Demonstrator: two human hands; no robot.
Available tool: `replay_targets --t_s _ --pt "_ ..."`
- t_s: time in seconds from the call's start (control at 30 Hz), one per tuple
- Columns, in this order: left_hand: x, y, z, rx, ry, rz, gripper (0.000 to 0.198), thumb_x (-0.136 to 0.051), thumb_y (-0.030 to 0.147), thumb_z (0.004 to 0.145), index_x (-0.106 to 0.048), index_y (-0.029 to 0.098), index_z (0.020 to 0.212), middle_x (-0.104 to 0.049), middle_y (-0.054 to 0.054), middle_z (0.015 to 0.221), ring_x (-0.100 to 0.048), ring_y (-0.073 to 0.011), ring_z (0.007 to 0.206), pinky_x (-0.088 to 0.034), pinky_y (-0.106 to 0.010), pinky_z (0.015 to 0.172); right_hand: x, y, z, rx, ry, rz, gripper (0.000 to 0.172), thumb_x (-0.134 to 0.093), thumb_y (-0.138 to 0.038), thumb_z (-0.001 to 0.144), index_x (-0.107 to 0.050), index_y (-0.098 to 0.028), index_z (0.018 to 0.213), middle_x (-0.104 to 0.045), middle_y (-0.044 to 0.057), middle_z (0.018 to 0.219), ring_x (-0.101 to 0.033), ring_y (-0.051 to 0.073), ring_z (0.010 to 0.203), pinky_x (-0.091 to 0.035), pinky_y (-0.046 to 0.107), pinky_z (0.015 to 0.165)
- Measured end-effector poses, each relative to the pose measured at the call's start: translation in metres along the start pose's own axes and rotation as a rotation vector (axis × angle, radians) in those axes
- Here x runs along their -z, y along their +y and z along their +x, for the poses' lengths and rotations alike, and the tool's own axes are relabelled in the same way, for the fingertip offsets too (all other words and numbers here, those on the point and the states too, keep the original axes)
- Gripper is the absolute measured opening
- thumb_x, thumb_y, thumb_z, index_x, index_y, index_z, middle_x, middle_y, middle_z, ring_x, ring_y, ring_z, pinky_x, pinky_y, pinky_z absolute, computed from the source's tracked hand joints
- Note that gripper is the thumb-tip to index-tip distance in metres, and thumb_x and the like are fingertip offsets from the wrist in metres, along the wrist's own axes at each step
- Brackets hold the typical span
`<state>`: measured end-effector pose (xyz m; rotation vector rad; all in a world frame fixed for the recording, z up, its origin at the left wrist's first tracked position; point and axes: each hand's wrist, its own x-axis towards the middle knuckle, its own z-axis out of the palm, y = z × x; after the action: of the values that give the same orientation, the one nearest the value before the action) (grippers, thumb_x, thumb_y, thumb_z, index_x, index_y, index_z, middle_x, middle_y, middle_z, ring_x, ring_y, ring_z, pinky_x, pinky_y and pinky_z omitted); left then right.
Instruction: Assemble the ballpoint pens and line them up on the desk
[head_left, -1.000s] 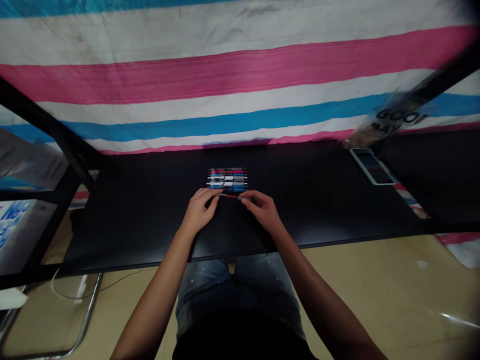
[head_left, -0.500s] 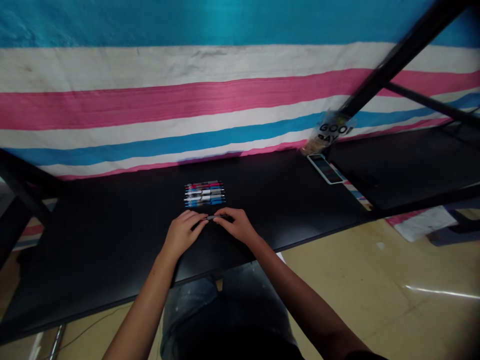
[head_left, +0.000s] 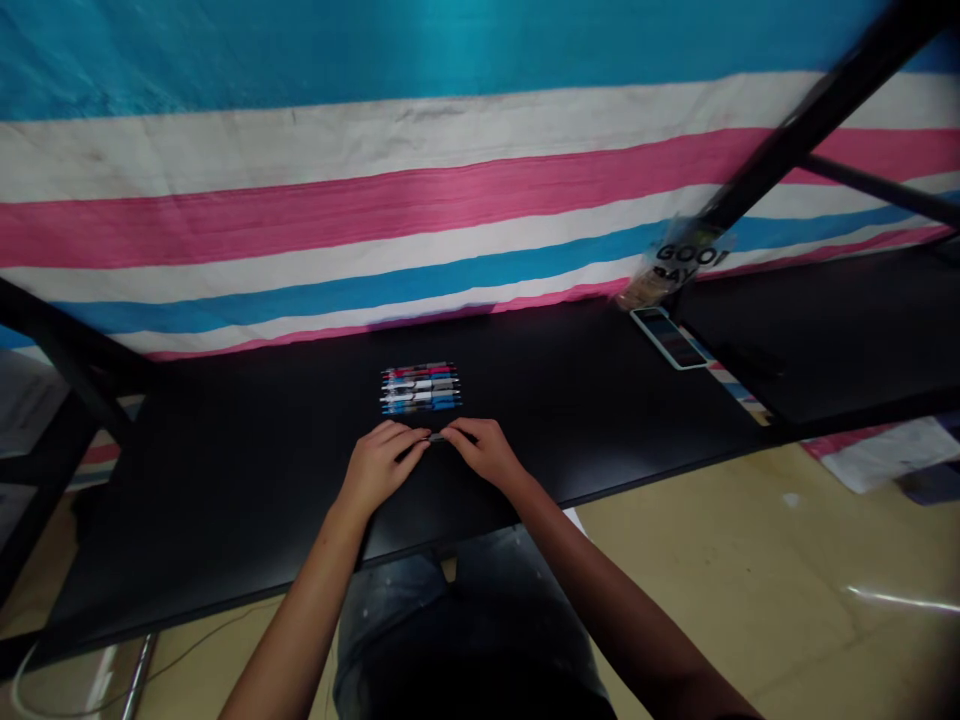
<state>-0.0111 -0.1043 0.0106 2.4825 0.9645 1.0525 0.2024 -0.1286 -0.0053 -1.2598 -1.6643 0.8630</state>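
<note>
A pen (head_left: 436, 437) with a grey grip lies level between my two hands, just above or on the black table; which of the two I cannot tell. My left hand (head_left: 381, 462) pinches its left end between thumb and fingers. The other end is pinched by my right hand (head_left: 482, 448), whose fingers cover much of it. Beyond my hands, several pens (head_left: 421, 388) rest side by side in a stack of rows, with red, white, grey and blue barrels.
The black table (head_left: 247, 480) stretches to both sides. At its right end lie a phone (head_left: 670, 338) and a clear plastic bag (head_left: 675, 265) with lettering. A striped sheet (head_left: 375, 220) hangs behind, beside a black metal post (head_left: 795, 130).
The view has shifted slightly, so the whole scene sits a little further right. My hands hold the pen from both ends as before, now a bit closer together.
</note>
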Motion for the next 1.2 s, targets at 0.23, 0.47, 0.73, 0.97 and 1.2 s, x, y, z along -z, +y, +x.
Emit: replay_targets --t_s 0.23,0.47,0.73,0.97,1.2 --pt "0.0007 -0.0022 -0.0009 0.085 0.033 -0.002 0.019 -0.063 0.031 0.099 -0.077 0.021 0.108 -0.078 -0.007 0.093 -0.071 -0.0203 0.083 -0.059 -0.035 0.077 0.0004 0.0013 -0.0009 0.010 0.068 0.026 0.015 -0.065 -0.032 0.092 -0.073 -0.020 0.098 -0.072 0.004 0.084 -0.063 0.017 0.071 -0.048 0.027 0.067" --pt "-0.0002 -0.0041 -0.0027 0.077 -0.018 -0.016 0.018 -0.063 0.029 0.099 -0.076 0.021 0.109 -0.078 -0.008 0.097 -0.071 -0.0205 0.086 -0.059 -0.035 0.080 0.0023 0.0013 0.0005 -0.017 0.011 0.020 0.023 -0.061 -0.038 0.096 -0.071 -0.019 0.088 -0.066 0.001 0.072 -0.060 0.015 0.066 -0.046 0.027 0.065" --pt "0.0020 -0.0064 -0.0046 0.077 -0.014 0.006 0.019 -0.063 0.031 0.099 -0.076 0.020 0.108 -0.078 -0.008 0.096 -0.071 -0.0208 0.083 -0.059 -0.036 0.077 0.0033 0.0014 0.0021 0.015 0.043 0.013 0.020 -0.064 -0.034 0.094 -0.068 -0.020 0.080 -0.067 0.003 0.076 -0.060 0.017 0.070 -0.046 0.029 0.066" --pt "0.0015 -0.0064 -0.0052 0.084 0.002 0.006 0.019 -0.063 0.032 0.099 -0.076 0.020 0.106 -0.079 -0.008 0.096 -0.071 -0.0206 0.082 -0.059 -0.035 0.076 0.0036 -0.0013 0.0032 0.008 0.020 0.028 0.018 -0.064 -0.035 0.094 -0.069 -0.020 0.085 -0.069 0.003 0.080 -0.062 0.017 0.072 -0.046 0.028 0.067" --pt "0.0004 -0.0020 -0.0031 0.047 -0.038 0.006 0.018 -0.062 0.030 0.100 -0.074 0.018 0.106 -0.078 -0.009 0.096 -0.070 -0.0205 0.084 -0.058 -0.035 0.077 0.0040 0.0009 0.0020 0.027 0.000 -0.030 0.037 -0.055 -0.038 0.100 -0.060 -0.021 0.067 -0.061 0.002 0.066 -0.058 0.016 0.065 -0.044 0.029 0.066"
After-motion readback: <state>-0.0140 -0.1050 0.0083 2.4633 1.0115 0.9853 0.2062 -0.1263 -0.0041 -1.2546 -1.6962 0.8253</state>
